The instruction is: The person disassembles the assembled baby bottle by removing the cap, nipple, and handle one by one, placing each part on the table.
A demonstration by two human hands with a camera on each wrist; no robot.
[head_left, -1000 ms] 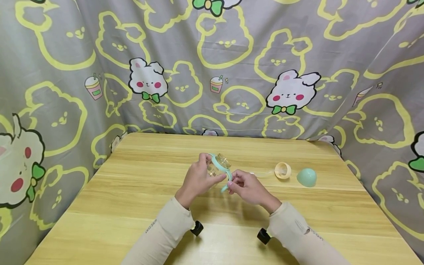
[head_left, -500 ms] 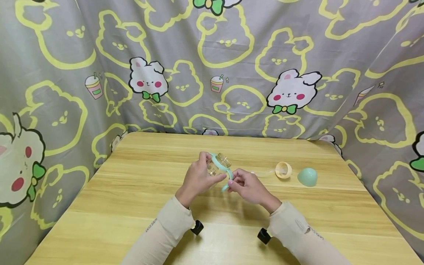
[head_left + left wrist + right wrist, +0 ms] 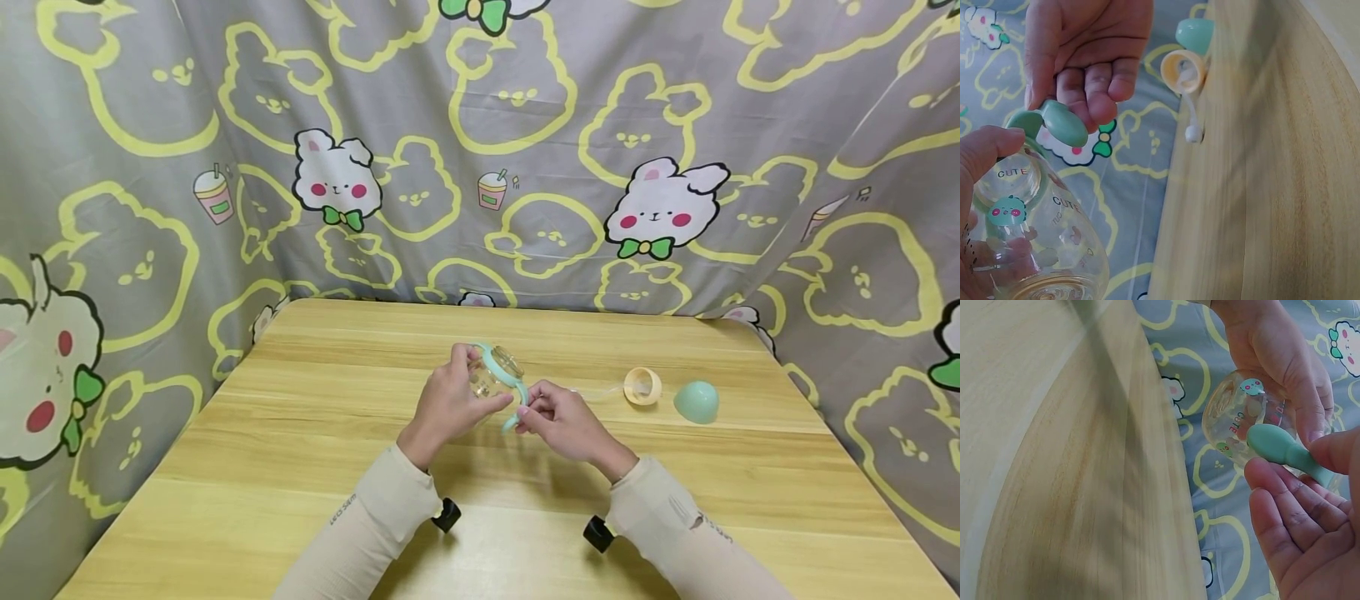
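A clear amber baby bottle (image 3: pixel 486 383) with printed cartoon faces is tilted above the table, its threaded neck uncovered. Around its shoulder sits a mint green handle ring (image 3: pixel 501 370), with one handle (image 3: pixel 1271 445) pointing toward the person. My left hand (image 3: pixel 448 398) grips the bottle's body from the left, thumb near the ring in the left wrist view. My right hand (image 3: pixel 558 421) pinches that handle between thumb and fingers. The far handle is mostly hidden behind the left fingers.
On the right of the wooden table (image 3: pixel 315 492) lies a cream collar ring (image 3: pixel 642 387) with a straw (image 3: pixel 1192 115) ending in a white weight. Beside it sits a mint dome cap (image 3: pixel 697 402). A patterned curtain (image 3: pixel 420 200) hangs behind the table.
The handle ring and bottle neck have turned very slightly in the hands. Both hands keep nearly the same place and grip.
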